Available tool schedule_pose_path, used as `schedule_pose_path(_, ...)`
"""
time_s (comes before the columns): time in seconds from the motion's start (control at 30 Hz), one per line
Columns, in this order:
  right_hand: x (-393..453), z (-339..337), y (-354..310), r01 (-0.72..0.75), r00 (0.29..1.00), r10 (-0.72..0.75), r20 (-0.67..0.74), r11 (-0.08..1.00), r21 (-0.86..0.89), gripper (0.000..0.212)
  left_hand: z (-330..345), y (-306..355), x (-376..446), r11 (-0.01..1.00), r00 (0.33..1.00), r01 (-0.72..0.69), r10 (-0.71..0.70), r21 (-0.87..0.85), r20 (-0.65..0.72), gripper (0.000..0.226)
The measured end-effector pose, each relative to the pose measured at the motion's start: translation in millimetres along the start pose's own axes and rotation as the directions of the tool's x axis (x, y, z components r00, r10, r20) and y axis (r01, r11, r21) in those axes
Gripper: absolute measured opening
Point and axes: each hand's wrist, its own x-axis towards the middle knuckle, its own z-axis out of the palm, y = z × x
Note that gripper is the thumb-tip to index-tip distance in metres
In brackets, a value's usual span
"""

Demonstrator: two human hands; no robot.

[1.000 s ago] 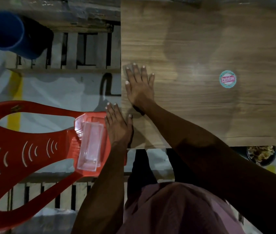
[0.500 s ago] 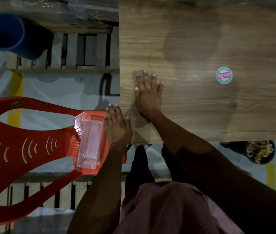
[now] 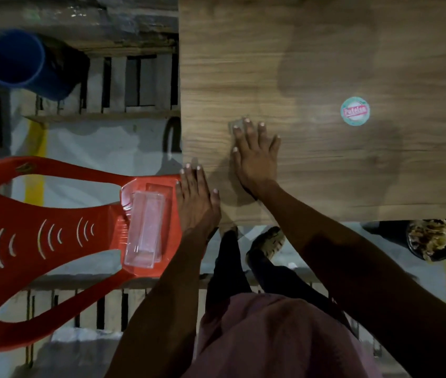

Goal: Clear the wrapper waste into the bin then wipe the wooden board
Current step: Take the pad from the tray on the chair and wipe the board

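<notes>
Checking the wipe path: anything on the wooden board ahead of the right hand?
Only one thing: a round sticker lies flat on the wooden board, to the right of and slightly beyond the right hand. That hand presses a small grey piece under its fingers. The left hand rests at the board's near-left corner.

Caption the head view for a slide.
Right hand presses a small cloth flat on the wooden board.

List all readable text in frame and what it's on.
"Patelsa", a best reading since the letters are soft: red band on the round teal sticker stuck to the wooden board.
Red plastic chair: curved cut-outs only, no text.
Nothing else legible.
</notes>
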Motion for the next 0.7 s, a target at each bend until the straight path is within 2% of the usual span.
schedule_pose_path(0.07,-3,-4,18,0.149,0.989,-0.148,0.024,0.988,-0.046,0.056,3,11,-1,1.000,1.000,-0.013,0.012,0.012,0.017,0.069)
schedule_pose_path(0.1,-4,-6,29,0.143,0.990,-0.143,0.014,0.988,-0.062,0.056,4,16,-1,0.999,0.999,-0.036,0.035,0.017,0.015,0.070)
schedule_pose_path(0.13,-6,-7,38,0.070,0.997,-0.071,-0.014,0.996,-0.060,0.056,5,20,-1,0.998,0.998,-0.059,0.059,0.018,0.006,0.071)
schedule_pose_path(0.2,-9,-11,49,-0.163,0.984,0.163,-0.069,0.987,0.001,0.056,9,30,-1,0.997,0.997,-0.075,0.075,0.013,0.002,0.072)
schedule_pose_path(0.27,-14,-12,51,-0.266,0.961,0.268,-0.065,0.963,0.040,0.058,16,41,-6,0.998,0.999,-0.055,0.055,0.022,0.004,0.073)
schedule_pose_path(0.33,-16,-11,54,-0.218,0.975,0.219,-0.029,0.976,0.024,0.059,21,52,-8,1.000,1.000,-0.017,0.017,0.010,-0.001,0.074)
schedule_pose_path(0.47,-21,-19,88,0.113,0.993,-0.112,0.031,0.993,-0.015,0.059,29,67,-7,0.999,0.999,-0.036,0.037,0.033,-0.035,0.073)
schedule_pose_path(0.5,-22,-22,99,0.121,0.993,-0.121,0.013,0.992,-0.021,0.058,31,69,-6,0.999,0.999,-0.033,0.034,0.039,-0.042,0.073)
schedule_pose_path(0.53,-22,-24,109,0.049,0.999,-0.049,-0.022,0.999,-0.021,0.058,33,71,-5,0.999,0.999,-0.021,0.023,0.040,-0.047,0.074)
schedule_pose_path(0.57,-22,-26,115,-0.087,0.995,0.086,-0.057,0.996,-0.007,0.058,34,72,-5,0.999,0.999,-0.006,0.007,0.038,-0.048,0.075)
schedule_pose_path(0.63,-20,-26,121,-0.318,0.943,0.320,-0.088,0.947,0.040,0.059,35,77,-5,0.999,0.998,0.019,-0.016,0.049,-0.055,0.076)
schedule_pose_path(0.67,-20,-25,122,-0.345,0.935,0.347,-0.079,0.938,0.040,0.060,36,79,-5,0.998,0.998,0.032,-0.029,0.059,-0.060,0.077)
schedule_pose_path(0.7,-22,-24,123,-0.307,0.949,0.308,-0.066,0.952,0.026,0.060,37,83,-4,0.997,0.997,0.053,-0.049,0.062,-0.058,0.078)
